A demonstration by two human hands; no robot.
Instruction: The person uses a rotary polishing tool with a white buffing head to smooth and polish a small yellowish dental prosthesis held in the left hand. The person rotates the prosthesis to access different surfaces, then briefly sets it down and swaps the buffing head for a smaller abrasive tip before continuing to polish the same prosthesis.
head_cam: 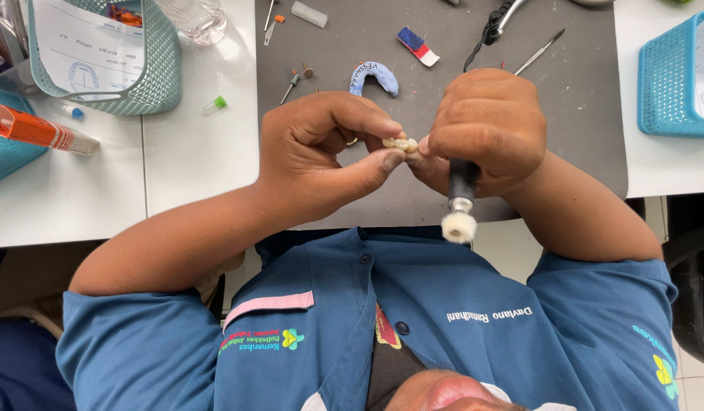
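Observation:
My left hand [321, 152] pinches a small cream tooth-shaped dental piece [400, 143] between thumb and fingertips, above the near edge of a grey mat [443, 46]. My right hand [489, 129] is closed around a black rotary handpiece [463, 183], and its fingertips also touch the dental piece. The handpiece's white felt polishing tip [460, 227] points toward my blue shirt and is clear of the piece. The upper part of the handpiece is hidden inside my fist.
A blue arch-shaped mould [373, 76] and a few small burs [291, 84] lie on the mat, with a thin metal tool [540, 52] and a red-white-blue block [417, 44]. A green basket [150, 84] with papers stands far left, a blue basket [671, 84] far right.

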